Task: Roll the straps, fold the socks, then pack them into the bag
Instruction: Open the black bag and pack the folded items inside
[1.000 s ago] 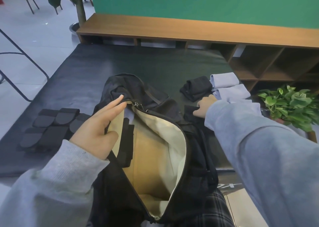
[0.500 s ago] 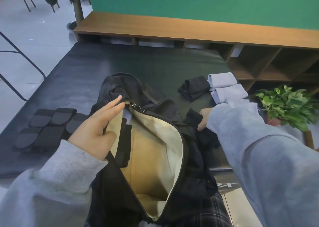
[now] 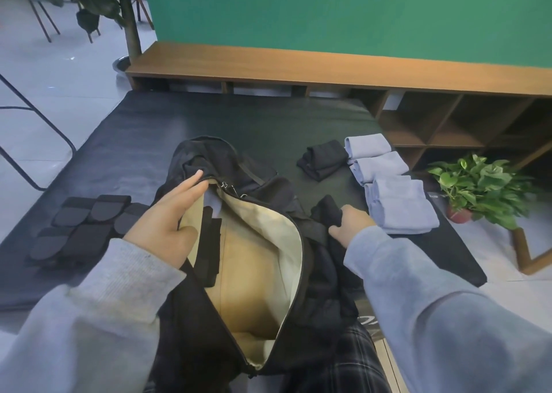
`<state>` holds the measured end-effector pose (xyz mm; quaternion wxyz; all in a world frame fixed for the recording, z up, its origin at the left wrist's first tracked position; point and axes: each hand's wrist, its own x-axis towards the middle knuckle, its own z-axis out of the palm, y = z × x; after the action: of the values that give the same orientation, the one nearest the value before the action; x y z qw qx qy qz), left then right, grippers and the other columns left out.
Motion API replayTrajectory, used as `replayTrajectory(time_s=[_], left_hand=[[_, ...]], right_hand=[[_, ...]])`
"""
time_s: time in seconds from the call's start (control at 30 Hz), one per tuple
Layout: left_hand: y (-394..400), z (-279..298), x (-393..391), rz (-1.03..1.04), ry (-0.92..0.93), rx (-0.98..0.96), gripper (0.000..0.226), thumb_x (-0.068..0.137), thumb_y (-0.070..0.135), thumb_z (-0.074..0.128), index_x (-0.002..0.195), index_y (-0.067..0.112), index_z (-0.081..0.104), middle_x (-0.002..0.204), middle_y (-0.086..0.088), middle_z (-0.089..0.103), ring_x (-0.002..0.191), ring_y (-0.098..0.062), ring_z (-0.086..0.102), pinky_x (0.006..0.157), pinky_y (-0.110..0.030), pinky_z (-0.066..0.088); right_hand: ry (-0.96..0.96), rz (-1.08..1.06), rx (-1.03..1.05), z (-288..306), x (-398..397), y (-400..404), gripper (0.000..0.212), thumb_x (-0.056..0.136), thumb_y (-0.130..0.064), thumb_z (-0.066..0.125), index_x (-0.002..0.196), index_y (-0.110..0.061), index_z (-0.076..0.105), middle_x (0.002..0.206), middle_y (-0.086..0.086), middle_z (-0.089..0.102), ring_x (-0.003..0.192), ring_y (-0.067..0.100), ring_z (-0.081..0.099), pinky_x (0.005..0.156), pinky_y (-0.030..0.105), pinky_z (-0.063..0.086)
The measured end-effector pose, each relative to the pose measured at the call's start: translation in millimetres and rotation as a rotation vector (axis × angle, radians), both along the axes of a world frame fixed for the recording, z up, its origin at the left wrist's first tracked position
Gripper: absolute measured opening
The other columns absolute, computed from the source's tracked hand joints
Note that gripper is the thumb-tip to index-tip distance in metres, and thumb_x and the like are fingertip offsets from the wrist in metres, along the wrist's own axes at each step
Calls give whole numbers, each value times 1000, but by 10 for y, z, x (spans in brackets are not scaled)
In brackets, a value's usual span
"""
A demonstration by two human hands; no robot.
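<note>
1. Far left on the black mat (image 3: 245, 117), my rolled straps (image 3: 80, 228) lie in a tight cluster of dark bundles, touching one another, well apart from the socks.
2. My left hand (image 3: 167, 222) is next, fingers straight and relaxed. They press against the left edge of the bag's opening, fingertips up near the zipper pulls (image 3: 230, 187), thumb tucked toward the pale lining.
3. The black bag (image 3: 322, 285) sits in the middle, between my arms, unzipped and gaping. Its cream lining is in plain view, and a dark strip of fabric hangs down along the left inner wall, just beside my left palm.
4. My right hand (image 3: 349, 222) is just to the right of the bag's opening. It grips a black folded sock (image 3: 327, 213), thumb below and fingers curled over the top. The sock is lifted off the mat, right at the bag's right side, not inside it.
5. Farther back on the mat, another black folded sock (image 3: 321, 159) rests by itself.
6. Just right of that, three pale blue folded socks (image 3: 397, 204) lie in a row running toward me, near the mat's right edge, each touching the next.
7. Past the mat's right edge, a green potted plant (image 3: 481, 189) stands on the floor in front of a wooden shelf (image 3: 343, 69).
</note>
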<state>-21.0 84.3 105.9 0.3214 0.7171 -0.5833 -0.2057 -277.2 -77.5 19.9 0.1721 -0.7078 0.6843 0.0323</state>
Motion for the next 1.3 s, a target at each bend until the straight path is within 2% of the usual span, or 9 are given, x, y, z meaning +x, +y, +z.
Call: replayTrajectory(time_s=[0.13,0.43,0.57,0.67,0.77,0.87,0.93,1.07,1.3], left_hand=[[13,5,-15,2,-30,7,75,81,-18,39,143,24,33,138,31,17,129,8,20,106,-17,24],[60,-23,-5,15,-25,-11,75,80,-19,38,142,23,34,138,30,17,133,3,23,104,-21,28],[112,-40,32,38,-13,-24,77,79,-19,38,142,24,34,137,31,18,133,0,28,99,-19,31],[128,-44,63,45,-11,-29,77,79,-20,37,142,24,34,137,31,17,128,10,19,90,5,19],[139,-43,83,50,-6,-20,77,79,-20,37,142,24,34,138,30,17,125,13,16,83,11,15],[152,-25,91,33,-17,-25,76,81,-19,38,143,25,32,138,31,16,129,10,16,91,7,16],[158,-18,97,30,-18,-28,76,81,-19,38,143,25,32,137,31,16,129,9,18,97,-1,20],[163,-32,121,25,12,-29,78,79,-21,37,143,22,33,138,30,17,125,12,15,82,14,11],[196,20,149,13,48,-38,77,78,-23,36,142,20,33,137,29,17,127,12,14,82,13,10]], right_hand=[[-191,-136,-48,23,-146,204,32,90,-23,52,118,-8,45,95,8,56,85,29,52,72,31,43],[-815,-246,-370,430,-104,618,15,91,-19,55,99,-23,42,87,-2,55,83,21,54,74,29,42],[-1041,-233,-461,699,75,785,18,89,-16,59,90,-29,46,80,-19,52,73,-3,53,64,9,38],[-1167,-181,-409,824,276,940,26,89,-16,60,84,-37,46,84,-24,54,74,-15,54,64,2,38],[-1258,-112,-393,885,474,1091,29,88,-9,60,83,-34,46,80,-26,53,68,-24,51,58,-4,36],[-1163,-1,-272,819,680,1183,23,87,-11,62,90,-29,47,82,-22,55,70,-20,53,62,-1,39],[-1005,105,-160,708,818,1206,25,86,-19,63,101,-29,46,90,-16,59,84,-6,58,80,15,48],[-666,235,23,512,1050,1241,29,90,-27,56,114,-27,41,95,-7,55,89,17,54,86,30,46],[-486,179,160,374,1254,1021,54,90,-20,53,138,-24,30,129,6,53,115,30,52,99,40,42]])
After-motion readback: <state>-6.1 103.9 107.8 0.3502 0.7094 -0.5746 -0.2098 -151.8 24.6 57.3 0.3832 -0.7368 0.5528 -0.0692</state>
